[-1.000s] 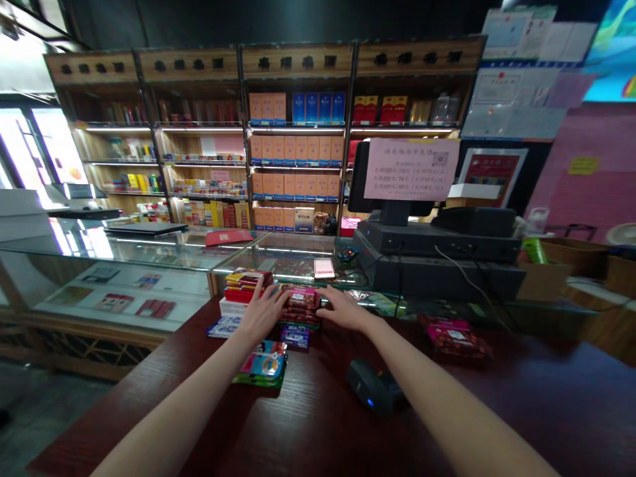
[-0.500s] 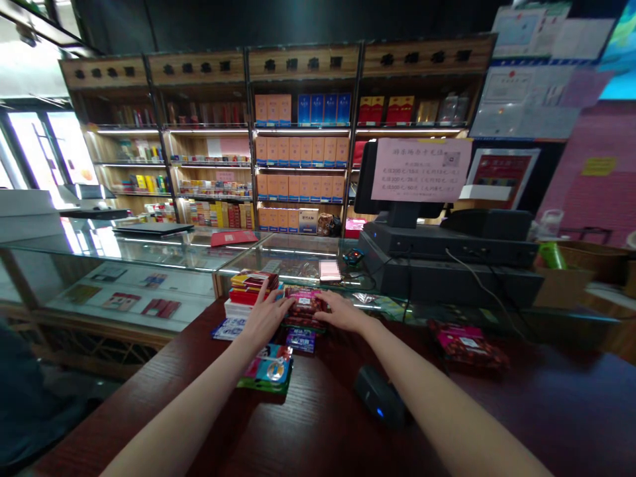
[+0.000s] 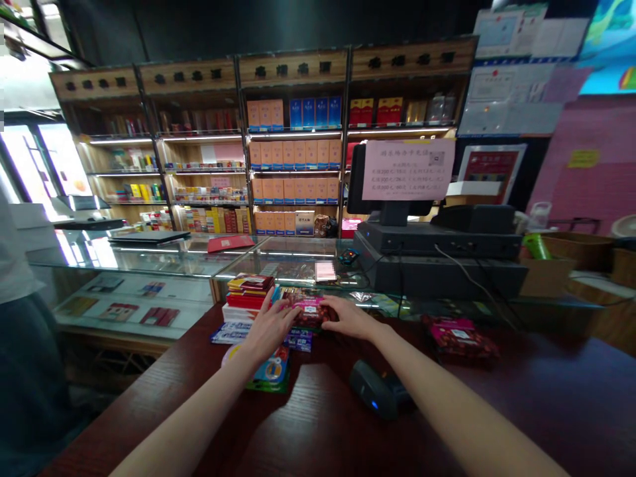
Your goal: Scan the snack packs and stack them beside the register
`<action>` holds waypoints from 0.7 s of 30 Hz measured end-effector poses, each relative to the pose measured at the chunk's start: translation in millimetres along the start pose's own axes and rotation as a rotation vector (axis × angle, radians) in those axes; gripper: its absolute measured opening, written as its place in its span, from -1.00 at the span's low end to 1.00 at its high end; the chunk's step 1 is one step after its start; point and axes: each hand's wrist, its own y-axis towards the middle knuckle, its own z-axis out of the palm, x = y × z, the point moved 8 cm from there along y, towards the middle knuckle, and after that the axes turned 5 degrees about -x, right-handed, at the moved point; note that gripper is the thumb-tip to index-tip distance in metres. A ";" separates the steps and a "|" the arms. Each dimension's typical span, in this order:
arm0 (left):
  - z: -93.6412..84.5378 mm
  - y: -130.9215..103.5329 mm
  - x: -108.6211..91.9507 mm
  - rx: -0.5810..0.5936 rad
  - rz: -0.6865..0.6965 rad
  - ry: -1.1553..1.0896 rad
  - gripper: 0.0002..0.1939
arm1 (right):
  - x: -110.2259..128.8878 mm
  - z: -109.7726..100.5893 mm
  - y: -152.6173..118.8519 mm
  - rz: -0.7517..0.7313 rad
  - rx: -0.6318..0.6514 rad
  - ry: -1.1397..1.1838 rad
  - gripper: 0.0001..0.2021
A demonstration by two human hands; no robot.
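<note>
A red and pink snack packet point(image 3: 311, 309) lies on the counter between my two hands. My left hand point(image 3: 271, 326) is at its left end, with the fingers reaching over the top. Around the right end curl the thumb and fingers of my right hand point(image 3: 350, 317). Just left of my left hand stands a stack of red, yellow and white boxes point(image 3: 247, 295). Blue-purple packets point(image 3: 299, 340) lie just in front of the snack packet. Partly under my left wrist is a blue and green packet point(image 3: 273, 370).
A black handheld scanner point(image 3: 372, 391) rests before my right forearm. Another red packet point(image 3: 460, 336) lies at the right. Behind stand a glass display case point(image 3: 293, 246) and a cash register screen point(image 3: 358, 179). A person point(image 3: 24, 318) stands at the far left.
The snack packet has shifted slightly to the right along the counter with both hands. My left fingers now reach further over it. A person has come further into view at the left.
</note>
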 end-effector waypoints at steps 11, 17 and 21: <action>-12.8 8.8 -18.7 -0.058 0.027 0.016 -0.68 | 20.5 -19.6 -24.7 -0.090 -0.126 -0.211 -0.63; -20.8 28.3 -26.9 -0.094 0.028 0.018 -0.68 | 13.0 -31.3 -29.7 -0.091 -0.199 -0.284 -0.69; -24.8 45.2 -32.3 -0.131 0.021 0.007 -0.70 | -0.3 -43.6 -37.2 -0.061 -0.263 -0.281 -0.70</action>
